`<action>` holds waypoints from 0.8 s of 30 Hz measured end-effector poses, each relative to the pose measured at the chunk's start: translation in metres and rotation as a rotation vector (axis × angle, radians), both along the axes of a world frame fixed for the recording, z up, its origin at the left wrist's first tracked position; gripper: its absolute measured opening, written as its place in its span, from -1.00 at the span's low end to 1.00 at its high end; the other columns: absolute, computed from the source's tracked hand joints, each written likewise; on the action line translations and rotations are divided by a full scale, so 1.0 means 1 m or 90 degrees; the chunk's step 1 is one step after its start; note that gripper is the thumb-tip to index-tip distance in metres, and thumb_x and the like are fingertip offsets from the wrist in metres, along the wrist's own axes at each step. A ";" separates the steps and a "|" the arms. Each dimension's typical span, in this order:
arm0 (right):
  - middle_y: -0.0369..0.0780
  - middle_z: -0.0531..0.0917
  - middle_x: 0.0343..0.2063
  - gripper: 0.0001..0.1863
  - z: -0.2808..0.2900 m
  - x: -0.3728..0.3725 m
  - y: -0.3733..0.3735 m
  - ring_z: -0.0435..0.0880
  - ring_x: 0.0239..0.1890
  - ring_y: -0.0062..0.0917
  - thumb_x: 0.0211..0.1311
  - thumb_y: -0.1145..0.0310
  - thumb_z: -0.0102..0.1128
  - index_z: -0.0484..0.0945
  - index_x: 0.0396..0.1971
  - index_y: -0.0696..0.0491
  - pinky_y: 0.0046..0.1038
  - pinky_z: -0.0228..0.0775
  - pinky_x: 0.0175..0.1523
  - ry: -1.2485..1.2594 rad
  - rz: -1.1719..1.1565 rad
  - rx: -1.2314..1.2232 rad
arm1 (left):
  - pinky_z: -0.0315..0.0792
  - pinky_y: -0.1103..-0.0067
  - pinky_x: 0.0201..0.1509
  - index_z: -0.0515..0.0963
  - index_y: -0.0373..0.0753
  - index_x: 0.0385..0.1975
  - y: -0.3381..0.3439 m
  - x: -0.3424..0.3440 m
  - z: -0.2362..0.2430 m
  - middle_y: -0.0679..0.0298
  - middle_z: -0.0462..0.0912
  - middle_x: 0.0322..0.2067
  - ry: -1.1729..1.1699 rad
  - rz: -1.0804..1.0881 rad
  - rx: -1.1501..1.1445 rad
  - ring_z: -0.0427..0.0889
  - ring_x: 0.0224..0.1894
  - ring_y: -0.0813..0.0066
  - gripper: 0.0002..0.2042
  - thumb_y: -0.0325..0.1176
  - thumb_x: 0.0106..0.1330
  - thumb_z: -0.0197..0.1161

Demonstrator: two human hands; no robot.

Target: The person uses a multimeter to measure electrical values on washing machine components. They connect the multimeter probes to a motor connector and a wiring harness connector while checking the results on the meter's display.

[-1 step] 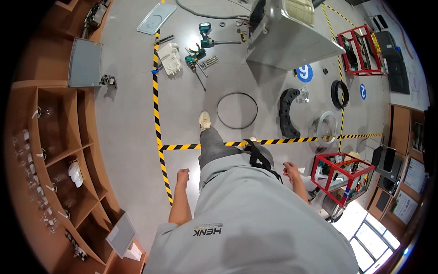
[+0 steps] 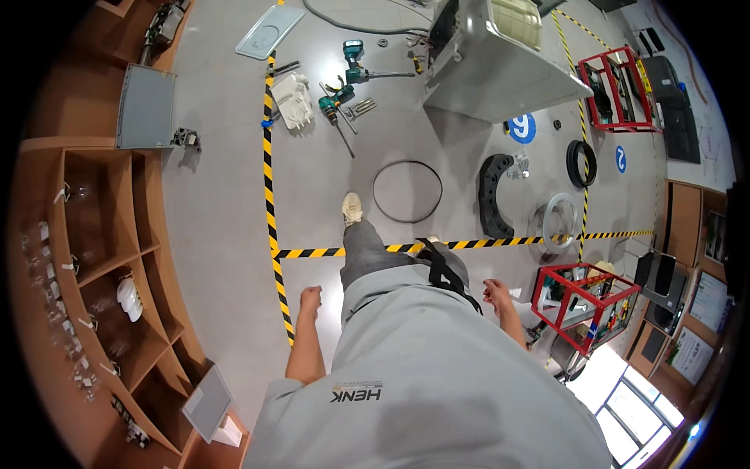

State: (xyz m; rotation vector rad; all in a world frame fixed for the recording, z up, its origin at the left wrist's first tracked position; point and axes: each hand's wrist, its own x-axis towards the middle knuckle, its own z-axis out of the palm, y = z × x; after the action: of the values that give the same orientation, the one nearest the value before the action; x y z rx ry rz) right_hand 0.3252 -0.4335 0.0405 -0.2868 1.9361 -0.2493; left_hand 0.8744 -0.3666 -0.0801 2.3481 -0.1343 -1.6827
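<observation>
My left hand hangs beside my left leg, fingers curled with nothing visible in them. My right hand hangs by my right hip, empty, fingers loosely bent and apart. A thin black loop lies on the floor beyond my feet. To its right are a curved black block, a black rubber ring and a clear round part. Farther away lie two teal drills, a white plastic part and a pale flat panel.
A metal appliance housing stands ahead. Red-framed tool carts are at right, the nearer beside my right hand. Wooden shelving and a grey panel line the left. Striped floor tape runs under my legs.
Both hands hang as before, with only a very slight shift. The things on the floor have not moved.
</observation>
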 end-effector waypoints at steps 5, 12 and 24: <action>-0.29 0.50 -0.59 -0.70 0.024 0.057 -0.017 0.46 -0.64 -0.64 0.22 0.21 0.15 0.51 -0.17 0.09 -0.60 0.36 -0.49 0.024 -0.017 -0.054 | 0.39 0.56 -0.39 0.52 -0.34 -0.20 -0.088 0.074 0.001 0.23 0.53 -0.43 -0.027 -0.021 -0.041 0.48 -0.39 0.47 -0.72 -0.26 0.21 0.16; -0.27 0.52 -0.56 -0.65 0.040 0.090 -0.009 0.47 -0.61 -0.63 0.23 0.20 0.15 0.50 -0.12 0.15 -0.58 0.35 -0.50 0.054 -0.103 -0.058 | 0.40 0.54 -0.35 0.53 -0.34 -0.24 -0.169 0.081 -0.005 0.23 0.55 -0.40 0.008 -0.055 -0.110 0.50 -0.38 0.45 -0.73 -0.25 0.21 0.18; -0.26 0.53 -0.54 -0.64 0.031 0.131 0.017 0.47 -0.63 -0.65 0.19 0.20 0.17 0.50 -0.14 0.15 -0.60 0.36 -0.49 0.059 -0.163 -0.041 | 0.41 0.55 -0.36 0.51 -0.29 -0.23 -0.193 0.086 -0.016 0.29 0.50 -0.45 0.061 -0.125 -0.088 0.47 -0.40 0.48 -0.74 -0.25 0.21 0.18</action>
State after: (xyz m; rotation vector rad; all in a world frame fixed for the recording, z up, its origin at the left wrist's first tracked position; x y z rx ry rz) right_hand 0.4562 -0.4161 0.0713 -0.0937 2.0582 -0.4747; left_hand 0.9606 -0.5594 -0.0959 2.2089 -0.4624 -1.8077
